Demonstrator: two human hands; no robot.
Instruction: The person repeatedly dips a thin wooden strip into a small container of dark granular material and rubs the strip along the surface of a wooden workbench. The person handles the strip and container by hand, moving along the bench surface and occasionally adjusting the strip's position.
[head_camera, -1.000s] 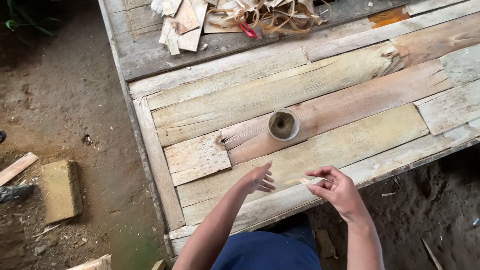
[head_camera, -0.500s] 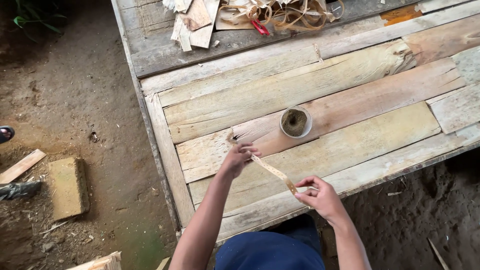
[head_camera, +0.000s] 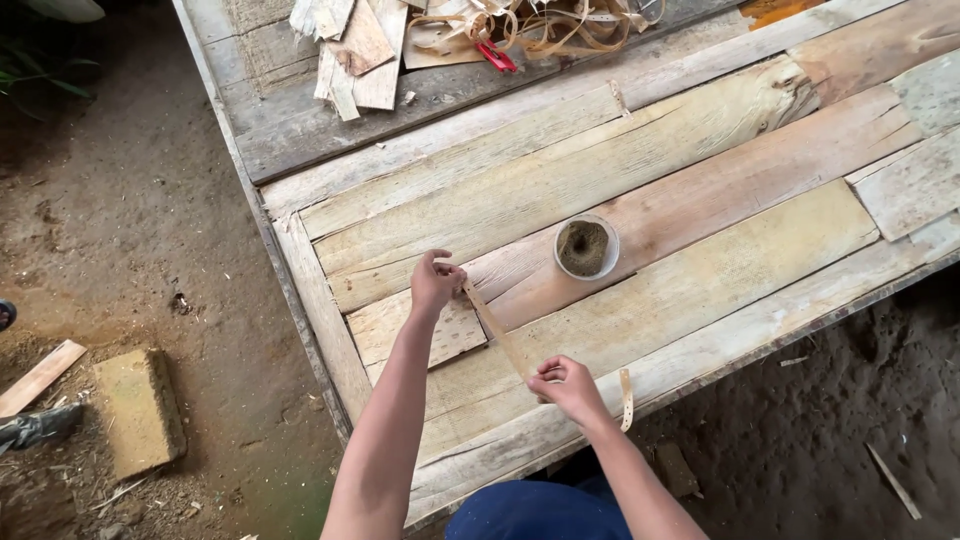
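Nearest the body, the right hand (head_camera: 568, 385) pinches one end of a thin pale strip (head_camera: 497, 330), fingers closed on it, with a short loose tail of the same strip hanging down past the wrist. From that grip the strip runs taut up and to the left across the plank table (head_camera: 700, 290), its long axis slanting away from the body, to the left hand (head_camera: 436, 283), which is closed on the far end. So the strip lies between the two hands, just above the boards, the right hand nearer the table's front edge and the left further in. Beyond the strip, to the right of the left hand, stands a small round cup (head_camera: 586, 247) with brownish stuff inside, well apart from both hands. At the table's far edge lie wood offcuts (head_camera: 350, 50) and a tangle of curled strips (head_camera: 540, 25)
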